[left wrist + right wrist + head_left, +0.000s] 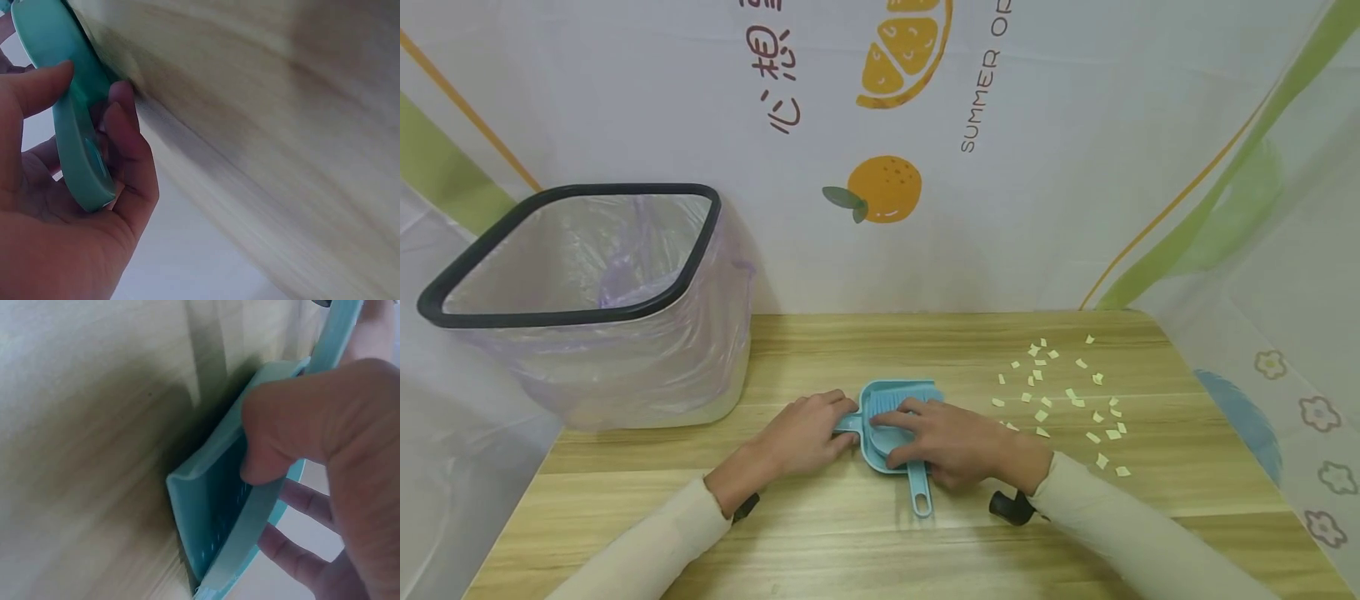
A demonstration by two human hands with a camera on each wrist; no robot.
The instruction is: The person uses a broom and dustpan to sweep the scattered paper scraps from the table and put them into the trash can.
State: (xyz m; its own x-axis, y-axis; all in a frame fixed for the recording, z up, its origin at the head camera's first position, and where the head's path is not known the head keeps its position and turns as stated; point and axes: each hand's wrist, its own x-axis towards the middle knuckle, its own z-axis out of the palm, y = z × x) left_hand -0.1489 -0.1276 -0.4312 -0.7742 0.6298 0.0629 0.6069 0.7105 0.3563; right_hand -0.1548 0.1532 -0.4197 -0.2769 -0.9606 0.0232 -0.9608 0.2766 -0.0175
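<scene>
In the head view a small light-blue dustpan [872, 458] lies on the wooden table, its mouth facing right. My left hand [808, 433] grips its handle, with the thumb on one side and curled fingers on the other in the left wrist view, where the handle [81, 156] looks teal. A matching hand brush [919, 492] rests over the pan, handle toward me. My right hand [951, 437] holds the brush by its head, thumb on the near side and fingers spread over the back. In the right wrist view the dustpan [215, 494] shows beneath the brush; most bristles are hidden.
Several small pale-yellow paper scraps [1102, 460] lie scattered on the right of the table [820, 525]. A bin [700, 367] with a black rim and a clear purplish liner stands at the back left. A printed curtain [1037, 233] hangs behind the table.
</scene>
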